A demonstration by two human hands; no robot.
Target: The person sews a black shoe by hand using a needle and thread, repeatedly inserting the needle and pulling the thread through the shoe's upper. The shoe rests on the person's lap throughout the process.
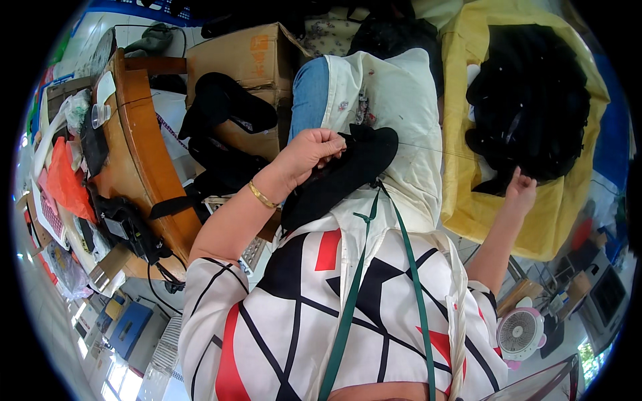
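Observation:
A soft black cloth piece, curved and long like a slipper [361, 160], lies across my lap on a white apron [411, 100]. My left hand [314, 154], with a gold bangle at the wrist, pinches its upper edge. From the slipper a thin dark thread [428, 148] runs taut to the right, toward my right hand [521, 189]. That hand is raised away from the lap, fingers pinched together, beside a yellow sack. Any needle is too small to make out.
Black pieces fill the open yellow sack [460, 190] on the right. More black slipper-like pieces [227, 110] rest against a cardboard box [234, 57] at left. Beside it stands a wooden table edge [144, 134] with bags and a black machine. A pink-and-white fan [520, 332] stands lower right.

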